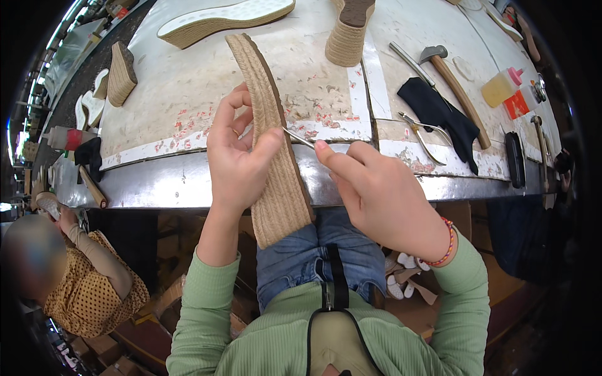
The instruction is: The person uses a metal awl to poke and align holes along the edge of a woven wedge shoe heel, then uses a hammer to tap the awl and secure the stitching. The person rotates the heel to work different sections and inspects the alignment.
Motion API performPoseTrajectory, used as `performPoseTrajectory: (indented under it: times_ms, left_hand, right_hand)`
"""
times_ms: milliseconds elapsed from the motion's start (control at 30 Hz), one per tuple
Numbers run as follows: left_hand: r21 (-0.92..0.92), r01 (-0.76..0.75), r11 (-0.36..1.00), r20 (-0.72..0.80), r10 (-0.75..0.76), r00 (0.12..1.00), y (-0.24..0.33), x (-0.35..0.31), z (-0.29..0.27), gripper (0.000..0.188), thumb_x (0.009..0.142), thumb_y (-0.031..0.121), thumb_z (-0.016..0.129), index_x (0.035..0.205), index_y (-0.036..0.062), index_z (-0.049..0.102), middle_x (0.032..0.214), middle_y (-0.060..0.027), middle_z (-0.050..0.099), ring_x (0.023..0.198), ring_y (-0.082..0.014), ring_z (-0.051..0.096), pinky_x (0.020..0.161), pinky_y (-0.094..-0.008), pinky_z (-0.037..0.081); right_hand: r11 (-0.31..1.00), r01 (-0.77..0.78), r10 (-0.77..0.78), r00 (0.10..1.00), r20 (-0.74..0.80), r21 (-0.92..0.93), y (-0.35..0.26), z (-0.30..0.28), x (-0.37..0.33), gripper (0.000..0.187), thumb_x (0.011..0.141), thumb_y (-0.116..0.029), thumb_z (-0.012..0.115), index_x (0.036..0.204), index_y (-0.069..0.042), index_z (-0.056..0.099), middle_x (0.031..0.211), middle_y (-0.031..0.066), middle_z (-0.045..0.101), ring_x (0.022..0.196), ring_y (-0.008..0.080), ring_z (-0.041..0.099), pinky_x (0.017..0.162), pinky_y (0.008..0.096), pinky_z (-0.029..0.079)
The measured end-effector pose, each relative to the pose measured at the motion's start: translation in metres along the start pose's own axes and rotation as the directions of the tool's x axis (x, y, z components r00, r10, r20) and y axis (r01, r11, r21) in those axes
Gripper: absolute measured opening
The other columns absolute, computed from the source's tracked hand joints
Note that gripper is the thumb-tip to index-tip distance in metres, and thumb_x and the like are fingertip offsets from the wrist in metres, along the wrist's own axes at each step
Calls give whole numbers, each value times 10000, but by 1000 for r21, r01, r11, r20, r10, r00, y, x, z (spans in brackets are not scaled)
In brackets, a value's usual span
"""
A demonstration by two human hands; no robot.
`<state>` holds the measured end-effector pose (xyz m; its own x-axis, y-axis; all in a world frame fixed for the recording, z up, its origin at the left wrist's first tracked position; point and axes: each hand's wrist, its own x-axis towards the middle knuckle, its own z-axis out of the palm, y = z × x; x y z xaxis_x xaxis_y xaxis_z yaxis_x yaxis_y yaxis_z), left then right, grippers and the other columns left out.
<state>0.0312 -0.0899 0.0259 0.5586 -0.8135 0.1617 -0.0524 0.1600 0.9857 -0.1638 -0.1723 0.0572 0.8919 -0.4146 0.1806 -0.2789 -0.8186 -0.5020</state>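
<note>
Stretching beyond the fingers is the worktable, while the rope-covered wedge sole is slanting through the left hand, whose thumb and fingers are gripping it, seemingly steadying its edge for the slim metal tool the right hand is pinching near that thumb.

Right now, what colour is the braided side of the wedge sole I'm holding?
The wedge sole has a tan braided side, seen best in the head view.
</note>
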Motion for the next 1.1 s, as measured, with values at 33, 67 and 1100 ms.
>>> performPoseTrajectory:
  times_ms: [33, 67, 1100]
  left_hand:
    - [-14, 4, 1000, 8, -4, 1000, 1, 2, 1, 399, 818, -38, 630, 1191, -23, 490, 1434, -178, 422, 1216, -255, 536, 993, -365, 503]
    - [-28, 9, 1000, 16, -9, 1000, 3, 2, 1, 403, 822, -43, 630, 1197, -24, 484, 1431, -174, 424, 1216, -251, 536, 991, -361, 505]
    - [-14, 34, 999, 56, -33, 998, -1, 0, -3, 481, 781, -13, 736, 1187, -3, 478, 1462, -192, 405, 1273, -274, 509, 1070, -399, 446]
  right_hand:
    - [999, 5, -4, 1000, -30, 38, 2, 2, -1, 466, 857, 5, 646, 1315, -63, 594, 787, 122, 527, 634, 278, 577, 565, 387, 465]
    - [997, 12, -8, 998, -61, 75, 5, 7, -3, 462, 855, 4, 651, 1309, -66, 601, 789, 124, 530, 629, 275, 573, 563, 382, 463]
    - [745, 466, -498, 864, 67, -477, 37, -53, 52, 452, 745, -13, 643, 1158, -183, 711, 828, 58, 539, 720, 236, 565, 613, 366, 457]
